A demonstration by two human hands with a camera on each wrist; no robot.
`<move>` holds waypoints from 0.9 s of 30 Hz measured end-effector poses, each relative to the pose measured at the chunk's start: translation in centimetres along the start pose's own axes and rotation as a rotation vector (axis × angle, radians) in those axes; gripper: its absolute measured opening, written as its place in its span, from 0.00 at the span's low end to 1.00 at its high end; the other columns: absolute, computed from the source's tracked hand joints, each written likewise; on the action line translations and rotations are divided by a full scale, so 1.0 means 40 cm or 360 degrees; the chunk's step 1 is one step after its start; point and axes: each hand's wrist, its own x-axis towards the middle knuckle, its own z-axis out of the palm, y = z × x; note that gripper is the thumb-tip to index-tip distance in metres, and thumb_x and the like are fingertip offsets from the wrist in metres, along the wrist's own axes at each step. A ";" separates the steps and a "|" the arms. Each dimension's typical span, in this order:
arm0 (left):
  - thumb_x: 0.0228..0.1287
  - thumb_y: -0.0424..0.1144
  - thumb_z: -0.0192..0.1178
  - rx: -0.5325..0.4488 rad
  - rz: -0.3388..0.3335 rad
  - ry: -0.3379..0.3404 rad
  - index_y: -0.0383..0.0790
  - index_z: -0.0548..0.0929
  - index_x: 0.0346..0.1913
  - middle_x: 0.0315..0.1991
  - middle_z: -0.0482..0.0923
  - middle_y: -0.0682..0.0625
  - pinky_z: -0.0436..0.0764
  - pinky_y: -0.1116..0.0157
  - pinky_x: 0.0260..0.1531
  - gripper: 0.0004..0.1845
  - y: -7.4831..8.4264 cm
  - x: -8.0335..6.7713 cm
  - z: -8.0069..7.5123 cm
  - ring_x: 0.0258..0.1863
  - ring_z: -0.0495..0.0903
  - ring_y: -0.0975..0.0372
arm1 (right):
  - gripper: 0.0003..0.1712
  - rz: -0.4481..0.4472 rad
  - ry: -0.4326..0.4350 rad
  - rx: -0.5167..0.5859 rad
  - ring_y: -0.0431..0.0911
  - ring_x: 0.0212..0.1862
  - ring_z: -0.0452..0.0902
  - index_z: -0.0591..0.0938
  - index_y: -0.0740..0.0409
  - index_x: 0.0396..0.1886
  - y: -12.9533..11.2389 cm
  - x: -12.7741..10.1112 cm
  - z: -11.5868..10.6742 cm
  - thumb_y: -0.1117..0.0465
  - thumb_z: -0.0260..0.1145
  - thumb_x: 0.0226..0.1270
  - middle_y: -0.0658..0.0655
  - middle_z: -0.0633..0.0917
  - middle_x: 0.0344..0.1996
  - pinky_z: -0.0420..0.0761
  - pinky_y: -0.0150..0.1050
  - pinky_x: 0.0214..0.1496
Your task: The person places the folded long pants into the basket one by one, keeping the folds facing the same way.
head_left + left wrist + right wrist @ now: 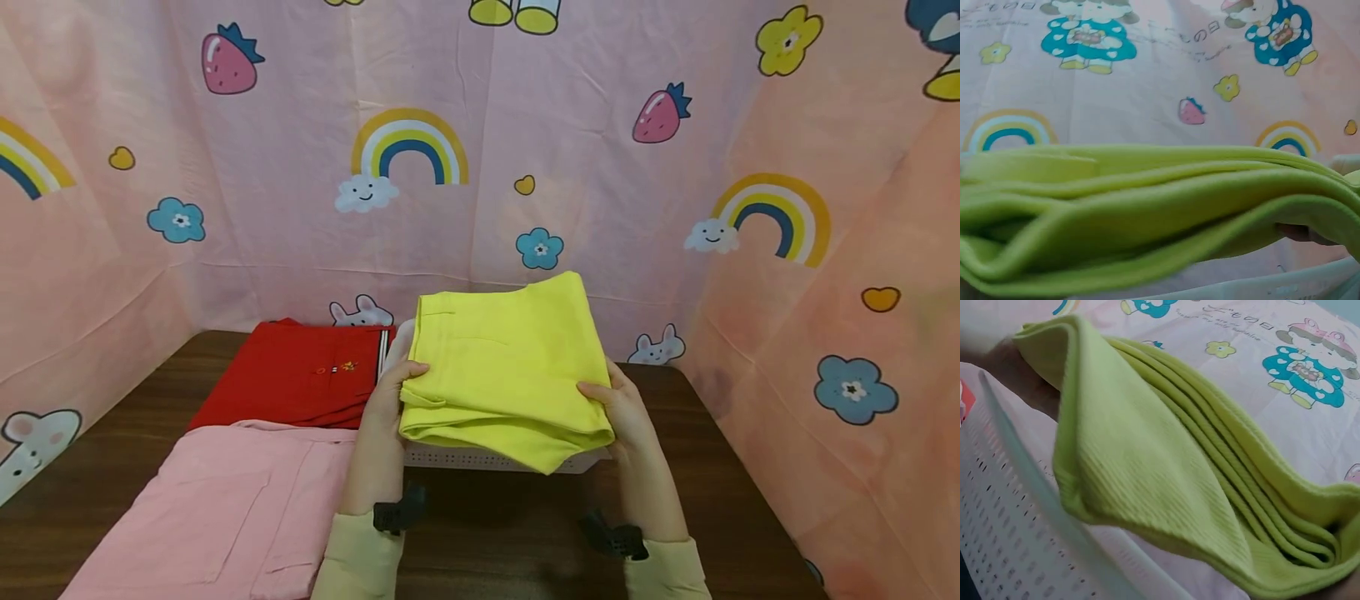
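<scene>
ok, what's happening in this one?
A person holds a folded yellow fabric garment in both hands, left hand on one side and right hand on the other, above a white perforated plastic basket. A folded red garment and a pink garment lie on the dark wooden table to the left.

3 folded garments show, 1 white perforated basket, and 2 hands.

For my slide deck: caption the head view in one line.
Both hands, left hand and right hand, hold a folded yellow garment over a white perforated basket, beside red and pink garments.
</scene>
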 end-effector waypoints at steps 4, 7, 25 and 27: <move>0.69 0.32 0.43 -0.0023 0.0014 -0.0127 0.51 0.49 0.76 0.66 0.55 0.48 0.68 0.63 0.58 0.34 0.002 0.012 -0.018 0.61 0.61 0.58 | 0.37 -0.0002 0.0108 -0.0016 0.44 0.41 0.78 0.57 0.55 0.75 0.007 0.009 0.000 0.75 0.53 0.68 0.60 0.69 0.55 0.81 0.37 0.41; 0.69 0.30 0.43 0.0059 0.0013 -0.0175 0.54 0.47 0.77 0.70 0.52 0.48 0.70 0.63 0.58 0.36 0.002 0.017 -0.017 0.63 0.60 0.57 | 0.37 0.0006 0.0159 -0.0034 0.44 0.43 0.76 0.57 0.54 0.75 0.011 0.016 -0.006 0.75 0.52 0.68 0.61 0.67 0.58 0.80 0.36 0.42; 0.54 0.17 0.45 0.0506 0.0336 0.0217 0.51 0.51 0.76 0.74 0.47 0.57 0.72 0.70 0.47 0.47 -0.021 0.047 -0.007 0.66 0.53 0.61 | 0.33 0.0046 0.0282 -0.0393 0.45 0.48 0.74 0.64 0.60 0.71 0.065 0.052 -0.016 0.71 0.59 0.67 0.62 0.71 0.61 0.78 0.33 0.43; 0.53 0.17 0.45 0.0615 0.0359 0.0287 0.51 0.51 0.76 0.75 0.46 0.58 0.71 0.70 0.46 0.47 -0.024 0.047 -0.007 0.68 0.49 0.64 | 0.32 0.0059 0.0294 -0.0451 0.45 0.46 0.76 0.65 0.61 0.70 0.066 0.051 -0.015 0.71 0.59 0.66 0.64 0.73 0.59 0.78 0.33 0.42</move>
